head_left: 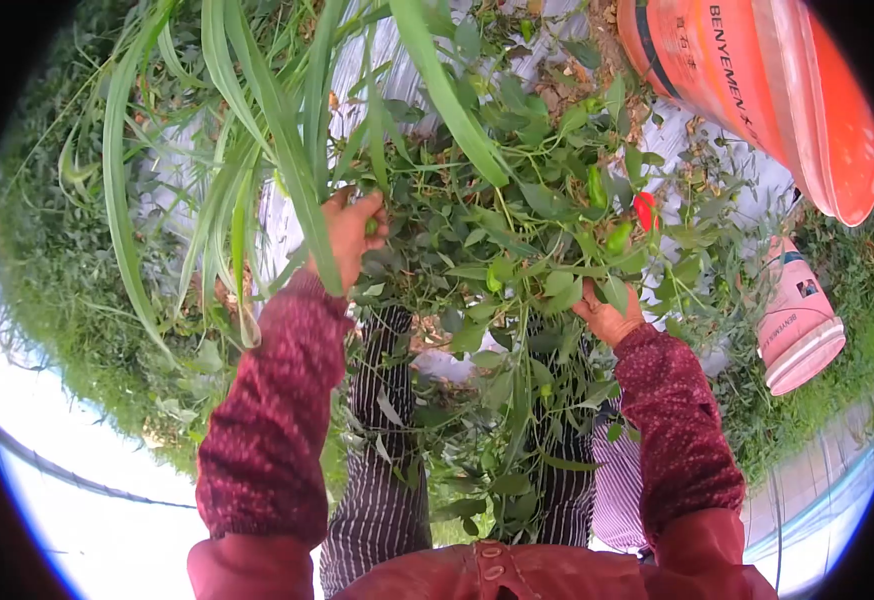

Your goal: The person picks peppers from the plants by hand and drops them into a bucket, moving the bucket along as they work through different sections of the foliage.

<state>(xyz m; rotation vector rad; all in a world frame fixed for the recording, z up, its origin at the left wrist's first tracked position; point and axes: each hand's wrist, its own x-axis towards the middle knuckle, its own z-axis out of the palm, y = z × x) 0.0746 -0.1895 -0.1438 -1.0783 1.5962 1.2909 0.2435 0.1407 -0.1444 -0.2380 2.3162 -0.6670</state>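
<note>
My left hand (357,232) reaches into the left side of a pepper plant (532,215), its fingers curled round a small green pepper (371,227). Long grass blades (277,130) hang over and beside this hand and wrist. On the right, my right hand (609,316) is closed among the plant's leaves, which cover its fingertips; what it grips I cannot tell. Just above it hang a green pepper (619,237) and a red pepper (645,210). Another green pepper (596,187) shows higher up among the leaves.
A large orange bucket (722,75) lies tilted at the upper right. Lower down is a smaller pink bucket (802,325). Pale plastic sheeting (279,228) covers the ground between the plants. My legs in striped trousers (382,495) stand close behind the foliage, with striped cloth (618,480) alongside.
</note>
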